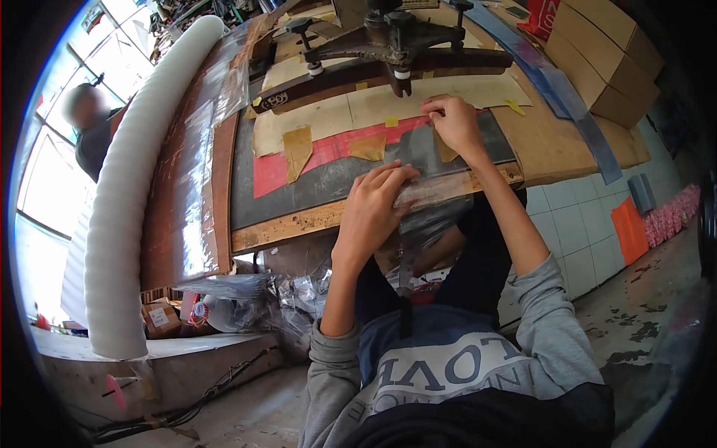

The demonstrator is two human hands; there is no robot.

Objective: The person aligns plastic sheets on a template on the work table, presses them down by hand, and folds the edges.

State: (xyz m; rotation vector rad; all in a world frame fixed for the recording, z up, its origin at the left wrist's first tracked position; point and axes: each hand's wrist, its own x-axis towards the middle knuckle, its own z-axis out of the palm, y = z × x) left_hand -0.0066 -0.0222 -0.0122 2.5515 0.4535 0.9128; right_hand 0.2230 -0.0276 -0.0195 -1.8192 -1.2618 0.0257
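Note:
My left hand (372, 205) is at the near edge of the work table, fingers bent and closed at the clear plastic film (441, 188) that hangs over the wooden edge. My right hand (455, 125) is farther in, thumb and fingertips pinched together above the cream sheet (358, 110); whatever is between them is too small to make out. A red sheet (272, 170) lies on the dark table surface (250, 149) between cream sheet and edge. Pieces of brown tape (297, 151) cross the red sheet. Small yellow tape bits (391, 122) dot the cream sheet.
Just beyond my hands, a black metal press bar (388, 78) with a bracket (396, 43) spans the table. A white foam roll (142, 179) stands left. Cardboard boxes (597, 63) and blue plastic strips (556, 93) are right. Another person (89, 127) is at far left.

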